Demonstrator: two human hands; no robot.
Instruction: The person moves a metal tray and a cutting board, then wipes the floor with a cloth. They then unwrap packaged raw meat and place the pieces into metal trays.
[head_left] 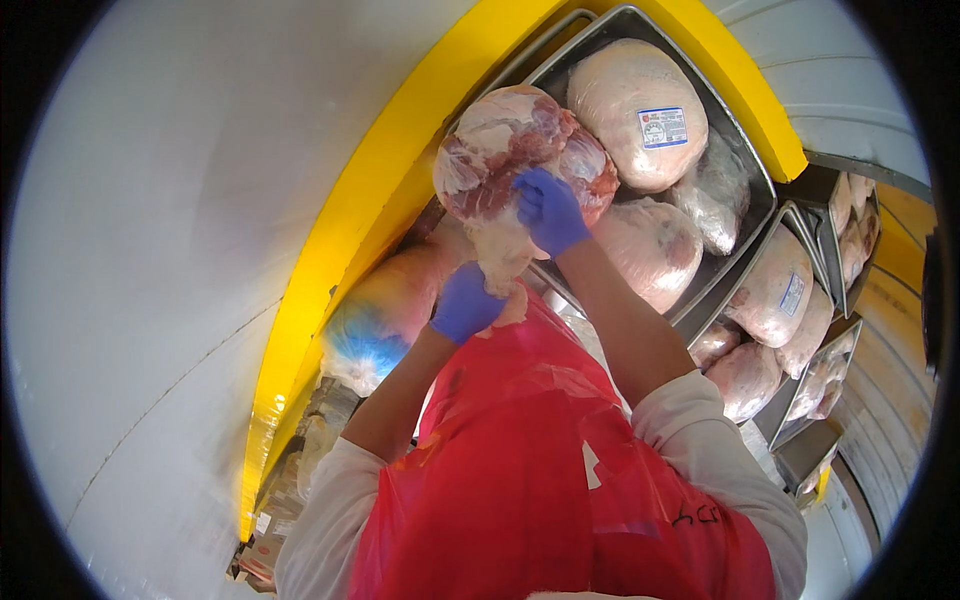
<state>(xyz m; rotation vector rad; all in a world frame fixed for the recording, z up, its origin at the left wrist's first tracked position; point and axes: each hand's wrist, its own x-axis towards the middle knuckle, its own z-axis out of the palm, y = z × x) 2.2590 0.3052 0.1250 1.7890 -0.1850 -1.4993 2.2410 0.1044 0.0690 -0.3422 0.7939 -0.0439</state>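
One large cut of raw meat (510,150), pink and red with white fat, wrapped in clear film, held up in front of a metal tray rack. Right hand (548,210), blue-gloved, fingers curled over the near right face of the cut. Left hand (465,303), blue-gloved, closed on the gathered tail of film and fat that hangs below the cut, so the cut sits above the left hand and mostly left of the right hand.

Red plastic apron (520,470) under both forearms; white sleeves at the elbows.

Steel tray (745,150), far right of the cut, carrying pale wrapped joints; the topmost joint (635,110) bears a rectangular white label with a blue border (663,127). Lower tray joint (775,290), further right, with a small white and blue label (792,293).

Yellow frame (330,260) curving along the left of the rack. One wrapped joint with a blue patch (375,320) just left of the left hand.
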